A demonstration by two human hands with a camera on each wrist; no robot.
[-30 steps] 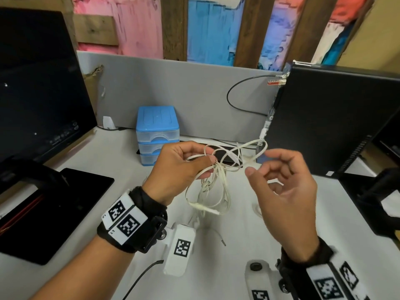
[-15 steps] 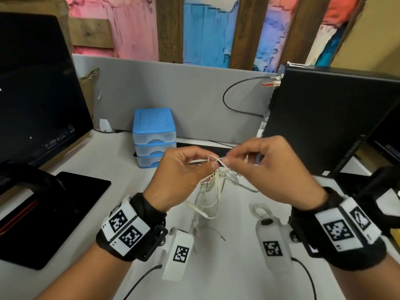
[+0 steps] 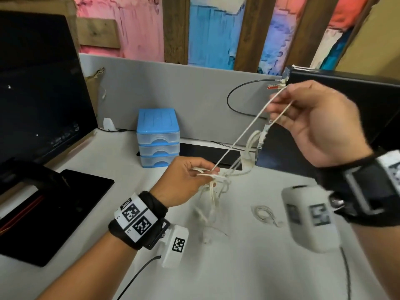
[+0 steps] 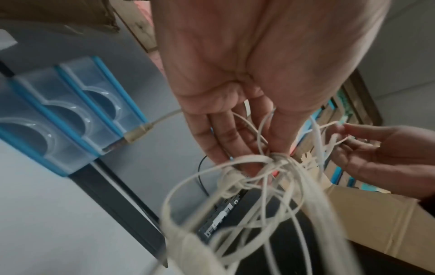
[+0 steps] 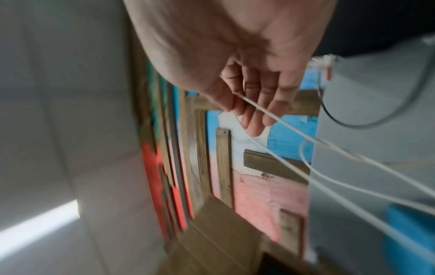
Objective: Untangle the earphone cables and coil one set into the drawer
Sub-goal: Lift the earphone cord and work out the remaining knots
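A tangle of cream-white earphone cables (image 3: 213, 187) hangs above the white desk, its knot (image 4: 277, 160) pinched at my left hand's (image 3: 188, 180) fingertips. My right hand (image 3: 311, 124) is raised up and to the right, pinching a loop of cable (image 5: 254, 109) that stretches taut down to the knot. Loose loops dangle below the left hand, their ends touching the desk. A small blue three-drawer unit (image 3: 158, 137) stands at the back of the desk against the grey partition, its drawers closed.
A small clear coiled cable (image 3: 264, 213) lies on the white desk (image 3: 238, 267) to the right of the tangle. A dark monitor (image 3: 39, 94) and its black base stand at left. A black computer case (image 3: 346, 94) stands at right. A black keyboard lies behind the hands.
My right hand has pulled away from the left, up and to the right, drawing a loop of cable out taut. The left hand has stayed put, holding the knot.
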